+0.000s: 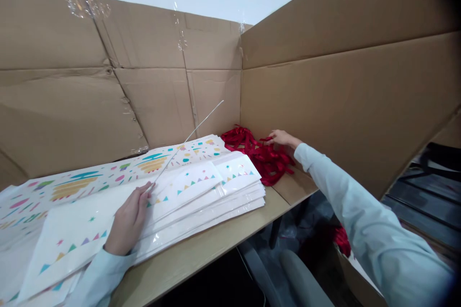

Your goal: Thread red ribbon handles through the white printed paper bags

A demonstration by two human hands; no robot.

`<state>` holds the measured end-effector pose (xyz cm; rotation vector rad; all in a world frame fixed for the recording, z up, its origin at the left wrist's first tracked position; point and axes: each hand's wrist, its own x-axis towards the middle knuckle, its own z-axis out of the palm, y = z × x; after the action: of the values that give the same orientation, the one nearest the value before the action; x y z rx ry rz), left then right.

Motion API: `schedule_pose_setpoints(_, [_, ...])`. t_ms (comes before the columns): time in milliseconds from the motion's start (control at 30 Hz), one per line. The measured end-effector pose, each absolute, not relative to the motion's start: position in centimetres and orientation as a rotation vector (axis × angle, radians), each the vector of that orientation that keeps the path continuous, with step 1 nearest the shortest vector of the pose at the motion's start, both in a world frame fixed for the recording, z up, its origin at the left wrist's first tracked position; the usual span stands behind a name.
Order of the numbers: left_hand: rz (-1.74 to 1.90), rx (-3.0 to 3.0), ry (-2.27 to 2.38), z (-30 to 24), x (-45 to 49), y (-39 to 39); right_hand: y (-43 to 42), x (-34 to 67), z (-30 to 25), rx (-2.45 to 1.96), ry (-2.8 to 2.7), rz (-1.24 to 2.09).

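Observation:
My left hand (130, 218) is closed on the lower end of a thin white stick (187, 140), which slants up and to the right. It rests over a stack of white printed sheets (201, 177) with rows of coloured pennants and stars. At the far right corner of the table, my right hand (283, 138) pinches a strand of red ribbon at the edge of a loose pile of red ribbons (264, 160). The palm side of the left hand is hidden.
Behind the sheets stand tall cardboard panels (151, 100), with another cardboard wall (342, 91) on the right. Larger sheets with a colourful print (118, 172) lie at the back of the table (201, 244). Below right is a carton (355, 268) with red material beside it.

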<state>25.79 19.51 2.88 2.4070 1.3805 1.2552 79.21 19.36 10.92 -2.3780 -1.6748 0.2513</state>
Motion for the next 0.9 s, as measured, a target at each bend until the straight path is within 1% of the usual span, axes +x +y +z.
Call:
schedule_pose_setpoints(133, [1.346,2.424,1.386,3.7,27.0,18.5,19.3,79.4,14.1,-2.512,-1.411,0.724])
schedule_pose_setpoints(167, [1.363,2.412,1.38,3.9,27.3,18.0,19.3,79.3,14.7,-2.525,-1.38,0.754])
schedule_pose_setpoints(267, [1.389,2.342,1.357,5.2,28.3,16.6,19.3,78.8,15.9,-2.469,-1.439,0.709])
schedule_pose_setpoints(433, [1.318,2.094,1.184,8.5,29.8,15.0,19.6,77.5,17.1,-2.271,-1.512,0.819])
schedule_pose_setpoints(500, [1.275,1.978,1.039,9.7,30.3,15.0,19.7,76.9,17.2,-2.292,-1.577,0.758])
schedule_pose_setpoints(600, [1.238,1.857,0.895,10.9,30.9,15.7,19.9,75.9,16.0,-2.467,-1.737,0.638])
schedule_pose_setpoints(733, [1.198,1.711,0.842,11.8,31.8,16.9,19.3,74.3,11.5,-2.64,-1.84,0.529])
schedule_pose_setpoints(833, [1.111,1.609,0.8,13.0,32.6,17.6,18.3,73.5,8.2,-2.668,-1.881,0.342])
schedule_pose_setpoints(900, [1.051,1.566,0.775,13.9,33.2,17.9,17.7,73.6,7.0,-2.66,-1.878,0.209])
